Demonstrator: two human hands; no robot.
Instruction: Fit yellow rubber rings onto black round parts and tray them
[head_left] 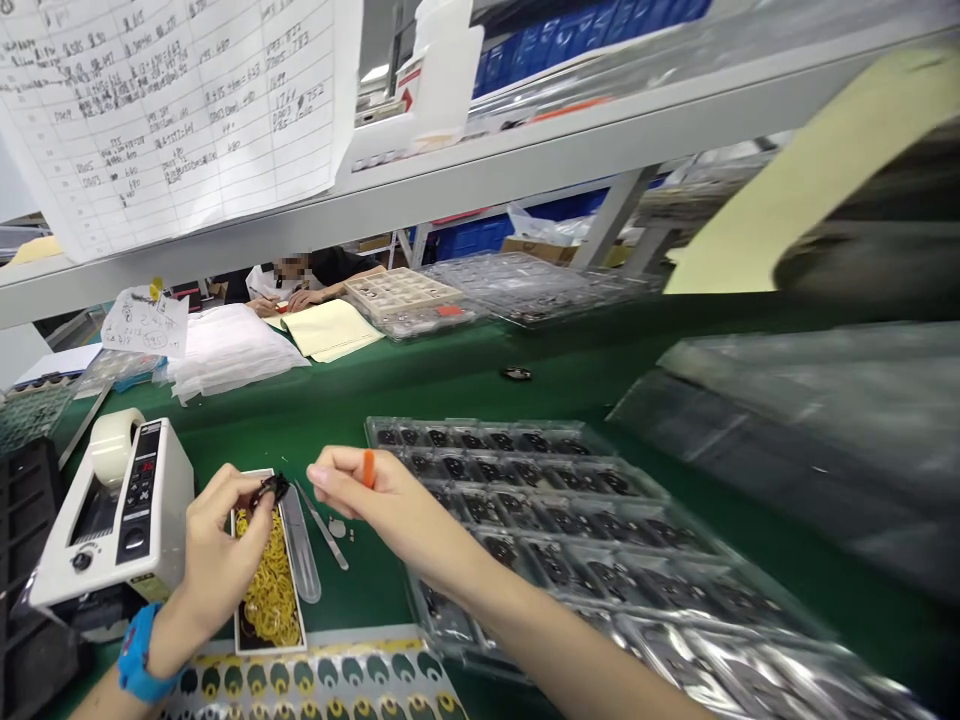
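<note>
Above the green desk [435, 375], the left hand [225, 530] pinches a black part [272, 489] at its fingertips, long axis slanting toward the pressed-together right hand [386, 495].

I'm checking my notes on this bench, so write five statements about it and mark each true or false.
1. The left hand pinches a small black part. True.
2. The bright blue wristband is on the right wrist. False: it is on the left wrist.
3. The narrow white box holds yellow ring-shaped pieces. True.
4. The boxy white tape dispenser stands right of the clear plastic compartment tray. False: it stands to the tray's left.
5. An orange band sits on a finger of the right hand. True.
</note>
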